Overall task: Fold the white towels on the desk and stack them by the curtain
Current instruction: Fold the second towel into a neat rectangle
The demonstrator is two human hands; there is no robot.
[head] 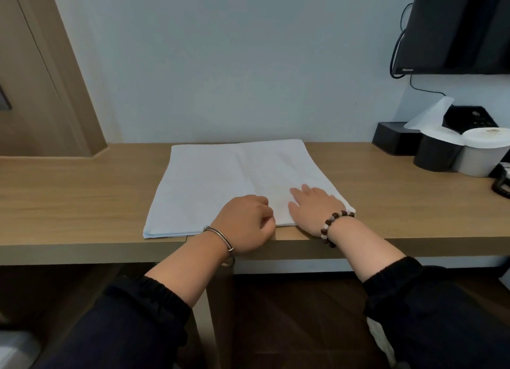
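Towel position: white towel [220, 181] lies flat on the wooden desk [69, 197], centred, its far edge against the wall and its near edge at the desk's front lip.
Towel orientation: sides run square to the desk front; a faint crease runs from far edge to near edge down the middle. In this wide-angle view it looks close to square, so the longer axis cannot be determined.
Towel layers: more than one layer shows at the near left corner.
Left hand: left hand [244, 222] sits on the near edge of the towel, fingers curled under. Whether cloth is caught in them cannot be told. Metal bangle [220, 237] on the wrist.
Right hand: right hand [314, 208] lies flat, fingers straight and slightly spread, pressing the towel near its near right corner. Bead bracelet [332, 225] on the wrist.
Writing, television: television [455, 26], top right, carries small pale lettering at its lower left corner, too blurred to read.
Writing, cups: black cup [437, 156] and white cup [481, 159], far right, are lidded; the white cup's lid bears a gold mark, illegible.
Other items: black tissue box [392, 139] behind the cups.
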